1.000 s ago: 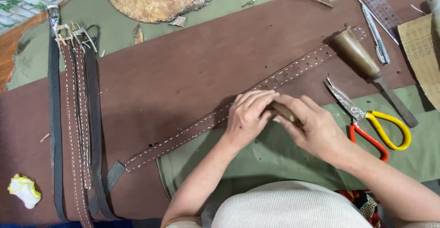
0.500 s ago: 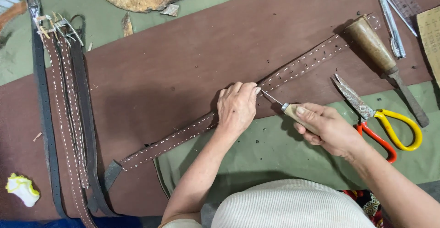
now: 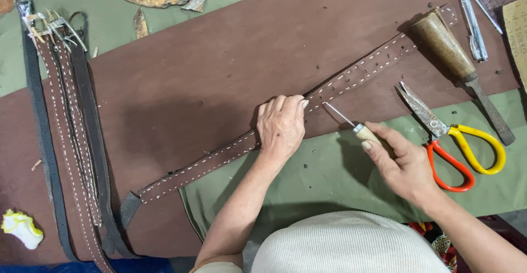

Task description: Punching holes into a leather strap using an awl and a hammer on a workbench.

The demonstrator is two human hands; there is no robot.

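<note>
A long brown leather strap (image 3: 351, 78) with white stitching along both edges lies diagonally across a large brown leather sheet (image 3: 208, 70). My left hand (image 3: 281, 126) presses flat on the strap near its middle, fingers together. My right hand (image 3: 401, 163) grips an awl (image 3: 351, 125) by its pale wooden handle, the thin metal point aimed up-left and hovering just right of my left fingertips, close to the strap's near edge.
Scissors (image 3: 455, 141) with orange and yellow handles lie right of my right hand. A mallet (image 3: 455, 59) rests beyond them. Finished stitched straps (image 3: 71, 141) lie in a bundle at the left. A metal ruler (image 3: 472, 20) sits top right; green cloth (image 3: 329, 190) covers the near table.
My right hand has drawn back to the right, away from my left hand, pulling the awl's point out from under the fingers into view. My left hand stays pressed on the strap.
</note>
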